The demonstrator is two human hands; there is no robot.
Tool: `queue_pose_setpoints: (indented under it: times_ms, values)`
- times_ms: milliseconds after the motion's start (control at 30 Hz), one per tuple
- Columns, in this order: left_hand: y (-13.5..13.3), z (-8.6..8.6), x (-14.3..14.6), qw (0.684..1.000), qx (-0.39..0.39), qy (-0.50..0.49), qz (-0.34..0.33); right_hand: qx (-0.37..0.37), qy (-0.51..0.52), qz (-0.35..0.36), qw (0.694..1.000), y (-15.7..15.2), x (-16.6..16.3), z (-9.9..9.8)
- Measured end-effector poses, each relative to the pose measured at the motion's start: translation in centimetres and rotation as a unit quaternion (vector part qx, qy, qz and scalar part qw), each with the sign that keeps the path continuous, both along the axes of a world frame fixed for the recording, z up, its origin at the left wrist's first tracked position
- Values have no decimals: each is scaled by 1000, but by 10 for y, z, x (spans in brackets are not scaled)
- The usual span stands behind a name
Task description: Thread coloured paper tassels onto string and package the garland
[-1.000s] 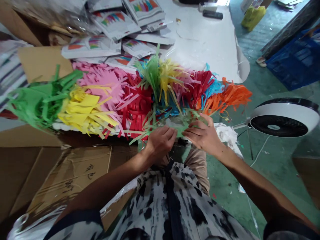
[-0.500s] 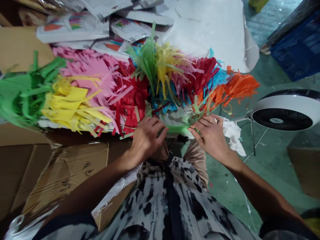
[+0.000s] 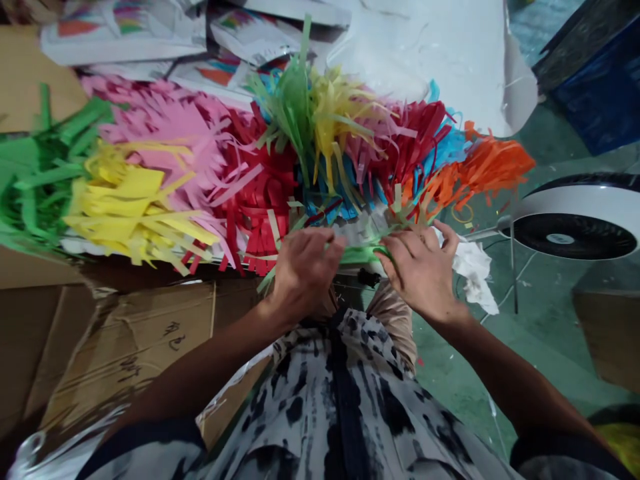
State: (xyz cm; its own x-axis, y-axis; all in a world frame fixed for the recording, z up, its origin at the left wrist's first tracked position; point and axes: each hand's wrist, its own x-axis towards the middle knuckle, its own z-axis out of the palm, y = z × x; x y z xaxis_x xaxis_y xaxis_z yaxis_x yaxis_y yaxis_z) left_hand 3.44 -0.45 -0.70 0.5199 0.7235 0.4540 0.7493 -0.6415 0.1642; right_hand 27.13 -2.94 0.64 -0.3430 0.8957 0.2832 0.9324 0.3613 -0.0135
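My left hand [image 3: 303, 267] and my right hand [image 3: 423, 267] are both closed on a flat green strip of fringed paper [image 3: 363, 253] held between them at the near edge of the table. Above it rises a bundle of fringed paper in green, yellow, red, blue and orange [image 3: 350, 147]. Piles of fringed paper lie to the left: red [image 3: 260, 200], pink [image 3: 175, 133], yellow [image 3: 130, 207] and green [image 3: 35, 180].
Printed white packets [image 3: 115, 33] are stacked at the back. A white sheet [image 3: 440, 53] covers the table's far right. Cardboard boxes [image 3: 125, 340] stand lower left. A white floor fan [image 3: 575, 220] and a blue crate [image 3: 600, 87] are on the right.
My hands have drawn slightly apart along the green strip, and the view has tilted downward. The paper piles have not moved.
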Motion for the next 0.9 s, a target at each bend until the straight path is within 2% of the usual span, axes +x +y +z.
queue_pose_setpoints:
  times_ms: [100, 167, 333, 400, 500, 667, 767, 900]
  values:
    - [-2, -3, 2, 992, 39, 19, -120, 34, 20, 67, 997, -5, -1, -5]
    - [-4, -4, 0, 987, 33, 45, -151, 46, 21, 98, 994, -10, 6, -6]
    - [-11, -4, -14, 987, -13, 61, -146, 18, 48, 83, 995, -25, 43, 1]
    - [-13, -3, -17, 988, -34, 49, -139, 34, 81, 63, 994, -30, 50, 6]
    - [-16, 0, -14, 989, -62, 38, -132, 83, 90, 55, 991, -32, 38, 10]
    - [-18, 2, -11, 990, -58, 11, -130, 46, 47, 99, 993, -23, 5, 1]
    - [-16, 4, -25, 992, -33, 6, -119, 33, 48, 83, 995, -13, 5, -5]
    - [-10, 13, -48, 996, 9, 12, -83, 50, 55, 124, 989, -4, 13, -8]
